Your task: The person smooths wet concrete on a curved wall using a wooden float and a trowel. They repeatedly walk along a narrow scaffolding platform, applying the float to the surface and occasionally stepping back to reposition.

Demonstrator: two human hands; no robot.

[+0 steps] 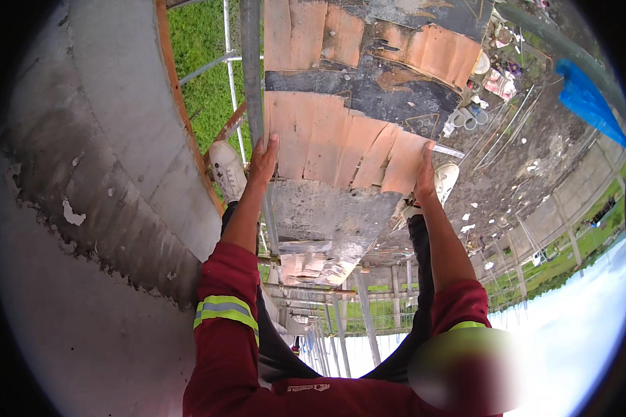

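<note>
Between my arms is a worn plywood board (320,135), its pinkish-brown face veneer split and peeling over a dark, dirty layer. My left hand (263,161) grips its left edge, thumb on the face, close beside a grey metal pole (252,69). Along the opposite edge, my right hand (425,175) is closed with the thumb up near the corner of the veneer. The other fingers of both hands are largely hidden at the edges. White shoes show outside each hand, the left shoe (227,169) by the pole and the right shoe (446,182) beyond my right wrist.
A grey plastered wall (125,90) with a rough, dark patch runs along my left. Pale scaffold tubes (228,76) stand above grass. Far below on the right lies littered ground (508,153) with pipes and scraps. A blue sheet (591,104) hangs at the right.
</note>
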